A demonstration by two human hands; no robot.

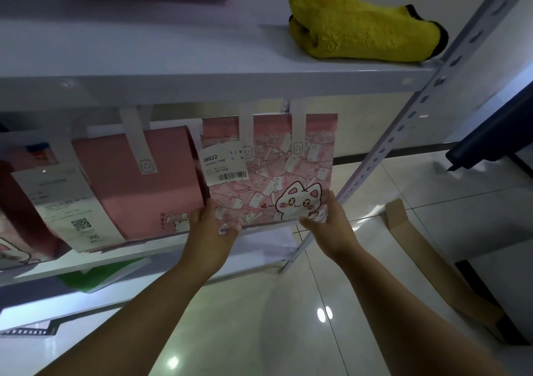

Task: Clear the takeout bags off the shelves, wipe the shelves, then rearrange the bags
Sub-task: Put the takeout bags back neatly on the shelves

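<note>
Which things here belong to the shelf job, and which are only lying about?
Job: cat bag, held by left hand and right hand; plain pink bag beside it; yellow cloth on the upper shelf.
Lying about: cardboard box on the floor; green item lower down.

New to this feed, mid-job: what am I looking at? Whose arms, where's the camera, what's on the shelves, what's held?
No machine here: these are a person's bare arms, filmed by one wide-angle camera worn on their head. The left hand and right hand grip the bottom corners of a pink cat-print paper bag with a white label, at the right end of a white metal shelf. A plainer pink paper bag stands to its left. A folded yellow fluffy cloth lies on the upper shelf.
</note>
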